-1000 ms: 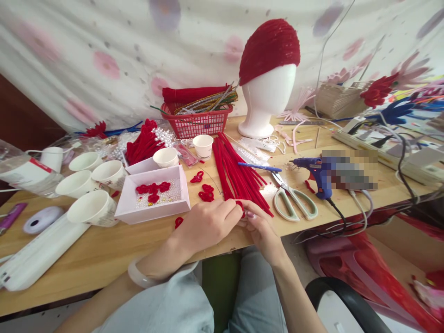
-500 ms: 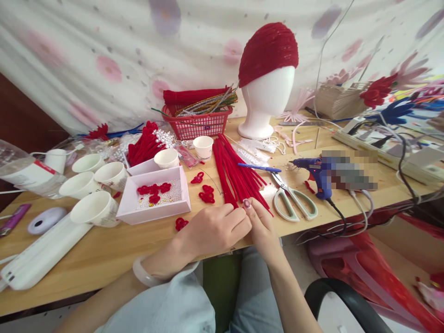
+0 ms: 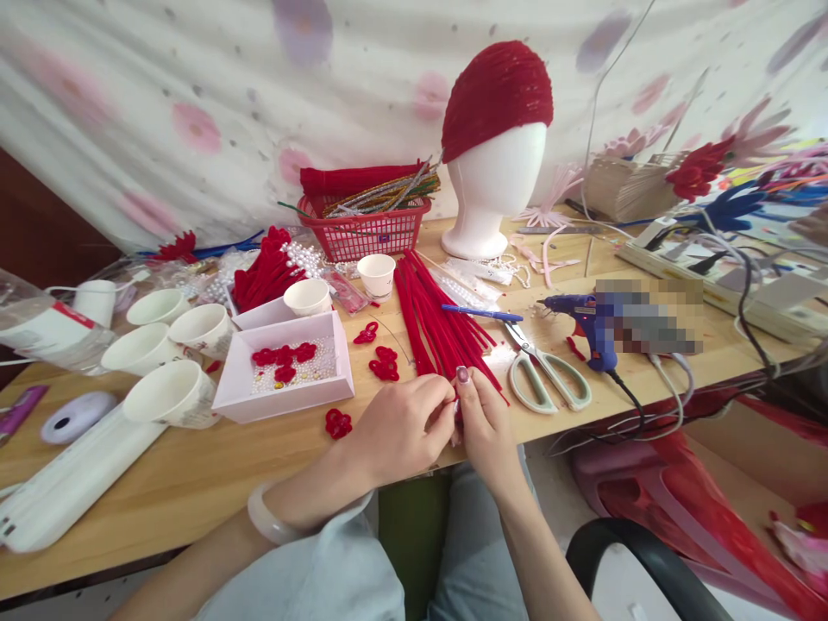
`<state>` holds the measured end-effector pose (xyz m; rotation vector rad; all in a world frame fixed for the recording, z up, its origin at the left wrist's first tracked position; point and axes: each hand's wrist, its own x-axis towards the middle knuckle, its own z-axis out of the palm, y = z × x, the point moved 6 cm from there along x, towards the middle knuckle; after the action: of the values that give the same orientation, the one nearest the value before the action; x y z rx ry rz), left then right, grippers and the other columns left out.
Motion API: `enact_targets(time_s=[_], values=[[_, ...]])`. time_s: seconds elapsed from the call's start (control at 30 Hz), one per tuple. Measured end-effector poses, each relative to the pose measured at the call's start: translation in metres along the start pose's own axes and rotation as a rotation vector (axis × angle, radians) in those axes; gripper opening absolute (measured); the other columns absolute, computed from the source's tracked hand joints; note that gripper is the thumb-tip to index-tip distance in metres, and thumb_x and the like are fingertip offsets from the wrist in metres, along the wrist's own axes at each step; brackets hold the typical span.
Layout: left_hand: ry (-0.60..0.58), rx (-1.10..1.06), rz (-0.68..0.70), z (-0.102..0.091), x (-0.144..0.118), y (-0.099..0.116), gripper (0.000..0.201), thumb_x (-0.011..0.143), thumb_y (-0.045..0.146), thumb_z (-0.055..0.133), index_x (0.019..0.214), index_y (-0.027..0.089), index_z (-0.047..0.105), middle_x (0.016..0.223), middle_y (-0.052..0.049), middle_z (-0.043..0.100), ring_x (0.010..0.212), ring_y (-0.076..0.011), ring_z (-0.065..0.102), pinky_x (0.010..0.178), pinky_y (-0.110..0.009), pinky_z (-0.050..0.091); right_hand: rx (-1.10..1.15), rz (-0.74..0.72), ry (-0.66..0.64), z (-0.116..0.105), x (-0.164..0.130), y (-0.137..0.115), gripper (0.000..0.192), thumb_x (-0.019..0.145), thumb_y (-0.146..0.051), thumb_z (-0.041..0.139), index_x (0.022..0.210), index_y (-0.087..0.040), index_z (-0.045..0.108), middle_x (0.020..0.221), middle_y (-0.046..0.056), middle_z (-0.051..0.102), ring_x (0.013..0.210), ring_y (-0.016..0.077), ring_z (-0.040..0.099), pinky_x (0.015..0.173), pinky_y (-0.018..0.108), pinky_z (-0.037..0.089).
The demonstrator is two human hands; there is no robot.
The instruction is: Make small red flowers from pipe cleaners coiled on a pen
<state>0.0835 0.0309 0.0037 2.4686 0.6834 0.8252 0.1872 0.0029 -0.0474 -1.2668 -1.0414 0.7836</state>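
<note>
Meeting at the near edge of the light-brown wooden surface, the bare left hand and bare right hand have their fingertips drawn together. Grip: both appear pinched on a small red fuzzy piece, largely hidden between them; its shape cannot be told. The step in hand is judged to be fine fingertip shaping. The next move would call for one steady pinch while the other hand bends, clear of the loose red fuzzy stems just beyond. A red looped fuzzy flower lies beside the left hand.
</note>
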Motion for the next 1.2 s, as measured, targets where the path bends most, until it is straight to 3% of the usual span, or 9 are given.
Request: enact_targets(time_s=[0.27,0.47,0.63,0.7,0.8,0.93,1.03,1.2], values=[[-0.029,-0.01,-0.057,-0.002,-0.001,-0.003,0.02,0.091,0.017,0.042,0.072,0.019,0.049,0.068,-0.001,0.057,0.063,-0.015,0.053,0.058,-0.027,0.037,-0.208,-0.047,0.06,-0.001,-0.004,0.002,0.039,0.103,-0.048,0.04,0.072,-0.024,0.043,0.044,-0.008,0.045,0.036,0.0099,0.045,0.039,0.021,0.034],[-0.076,-0.729,-0.494,0.01,-0.002,-0.017,0.019,0.088,0.028,0.053,0.072,0.019,0.055,0.058,0.004,0.056,0.048,-0.01,0.051,0.048,-0.022,0.044,-0.061,-0.059,0.171,-0.003,-0.008,-0.001,0.039,0.101,-0.051,0.045,0.075,-0.023,0.046,0.038,-0.011,0.042,0.029,0.0086,0.041,0.031,0.018,0.031],[-0.059,-1.247,-0.827,0.034,-0.005,-0.024,0.015,0.07,0.027,0.063,0.063,0.019,0.053,0.048,0.007,0.045,0.036,-0.0061,0.037,0.034,-0.019,0.04,0.036,-0.072,0.225,-0.005,-0.009,-0.001,0.038,0.099,-0.053,0.05,0.076,-0.023,0.049,0.039,-0.011,0.045,0.027,0.008,0.042,0.029,0.017,0.032],[-0.085,-1.36,-0.907,0.041,-0.006,-0.023,0.015,0.066,0.026,0.063,0.062,0.019,0.051,0.047,0.008,0.043,0.035,-0.0049,0.034,0.033,-0.018,0.038,0.064,-0.071,0.224,-0.006,-0.009,0.0,0.037,0.099,-0.053,0.051,0.078,-0.022,0.05,0.038,-0.011,0.045,0.027,0.008,0.042,0.029,0.017,0.032],[-0.105,-1.288,-0.833,0.037,-0.004,-0.022,0.015,0.071,0.027,0.065,0.066,0.018,0.053,0.049,0.007,0.045,0.037,-0.0062,0.038,0.035,-0.018,0.043,0.089,-0.052,0.195,-0.009,-0.007,0.001,0.039,0.098,-0.054,0.05,0.077,-0.022,0.051,0.037,-0.011,0.044,0.027,0.0073,0.039,0.029,0.016,0.03],[-0.12,-0.966,-0.583,0.021,0.0,-0.018,0.013,0.085,0.027,0.06,0.076,0.018,0.057,0.059,0.003,0.058,0.05,-0.0105,0.053,0.046,-0.021,0.052,0.136,-0.003,0.119,-0.006,-0.003,0.0,0.041,0.098,-0.055,0.051,0.075,-0.021,0.051,0.036,-0.012,0.041,0.028,0.0059,0.035,0.031,0.016,0.029],[-0.113,-0.773,-0.504,0.014,-0.001,-0.016,0.011,0.089,0.025,0.055,0.08,0.018,0.058,0.069,0.0,0.066,0.059,-0.0127,0.061,0.053,-0.022,0.053,0.221,0.048,0.136,-0.004,-0.003,0.001,0.041,0.097,-0.054,0.054,0.072,-0.022,0.048,0.036,-0.012,0.04,0.028,0.0065,0.036,0.032,0.016,0.032],[-0.123,-0.928,-0.558,0.019,-0.001,-0.017,0.016,0.091,0.028,0.053,0.078,0.019,0.053,0.062,0.002,0.064,0.054,-0.0119,0.059,0.053,-0.022,0.051,0.272,0.092,0.079,0.002,-0.002,0.001,0.041,0.097,-0.058,0.05,0.076,-0.023,0.048,0.037,-0.012,0.04,0.028,0.0079,0.034,0.031,0.018,0.034]])
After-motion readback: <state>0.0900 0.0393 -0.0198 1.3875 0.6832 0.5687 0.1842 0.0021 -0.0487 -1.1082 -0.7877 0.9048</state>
